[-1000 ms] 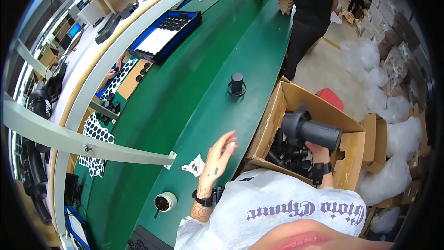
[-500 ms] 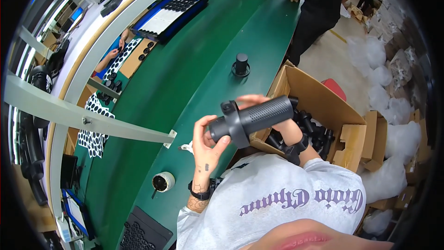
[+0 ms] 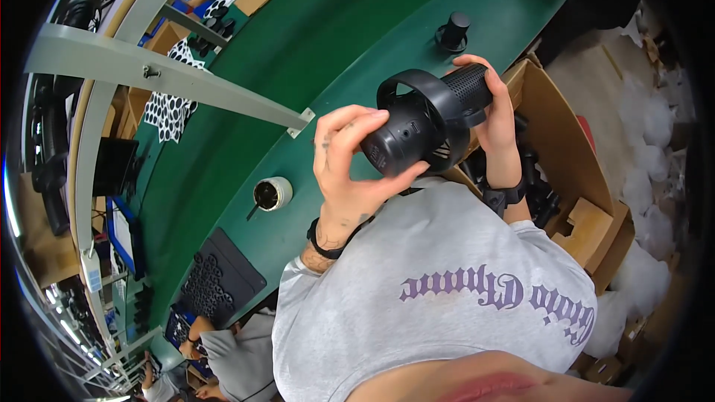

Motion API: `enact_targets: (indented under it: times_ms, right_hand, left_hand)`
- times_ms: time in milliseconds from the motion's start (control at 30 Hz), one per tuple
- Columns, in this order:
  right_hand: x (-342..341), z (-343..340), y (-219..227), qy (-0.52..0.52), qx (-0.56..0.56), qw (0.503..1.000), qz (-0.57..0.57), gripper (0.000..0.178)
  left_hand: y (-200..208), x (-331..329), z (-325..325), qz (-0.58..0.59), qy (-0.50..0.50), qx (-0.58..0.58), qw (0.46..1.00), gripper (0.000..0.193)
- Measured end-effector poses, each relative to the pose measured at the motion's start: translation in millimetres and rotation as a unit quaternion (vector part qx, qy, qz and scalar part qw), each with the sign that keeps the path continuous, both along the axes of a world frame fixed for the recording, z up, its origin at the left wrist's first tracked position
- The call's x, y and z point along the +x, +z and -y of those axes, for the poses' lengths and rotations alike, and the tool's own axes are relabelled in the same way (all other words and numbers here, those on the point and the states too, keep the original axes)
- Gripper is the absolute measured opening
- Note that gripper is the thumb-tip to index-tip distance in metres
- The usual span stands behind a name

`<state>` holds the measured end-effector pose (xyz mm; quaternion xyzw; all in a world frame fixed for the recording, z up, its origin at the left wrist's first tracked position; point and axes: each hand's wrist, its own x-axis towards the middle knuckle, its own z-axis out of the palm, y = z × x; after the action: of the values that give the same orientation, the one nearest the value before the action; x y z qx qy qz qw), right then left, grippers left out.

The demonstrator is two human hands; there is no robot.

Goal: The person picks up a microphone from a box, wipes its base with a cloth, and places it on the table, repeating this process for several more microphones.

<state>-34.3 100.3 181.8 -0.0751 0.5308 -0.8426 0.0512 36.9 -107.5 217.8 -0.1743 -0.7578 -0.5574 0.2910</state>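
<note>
I hold a black cylindrical device (image 3: 430,117) with a ring around its middle, close in front of my chest. My left hand (image 3: 348,164) grips its blunt near end, thumb underneath. My right hand (image 3: 497,123) holds the ribbed far end. It hangs above the near edge of the green table (image 3: 313,52), beside an open cardboard box (image 3: 555,130) that holds more black parts (image 3: 538,190).
A small black part (image 3: 453,30) stands upright on the green table farther off. A white cup-like holder (image 3: 269,194) and a black perforated tray (image 3: 216,283) sit at my left. A grey metal bar (image 3: 171,82) crosses overhead. Other people work at the table's far and near left ends.
I lifted the black device out of the cardboard box with my right hand, my left hand joined it, and both brought it up closer to my chest.
</note>
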Motion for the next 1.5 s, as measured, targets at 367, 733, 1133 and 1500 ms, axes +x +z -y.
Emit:
enact_targets:
  times_ms: [367,733,1133,1500]
  right_hand:
    - [0,19,-1,0.064,-0.032,0.995,0.063,0.049]
    - [-17,21,-6,0.175,-0.031,0.969,0.170,0.038]
    - [-19,25,-18,0.191,0.186,0.954,0.141,0.040]
    - [-10,18,-22,0.206,0.209,0.953,0.077,0.041]
  left_hand:
    - [5,13,-1,-0.096,0.066,-0.056,0.992,0.073]
    - [16,17,10,-0.009,-0.122,-0.143,0.982,0.038]
    - [15,2,13,-0.130,-0.036,-0.352,0.926,0.027]
    - [16,5,9,-0.170,-0.037,-0.334,0.927,0.025]
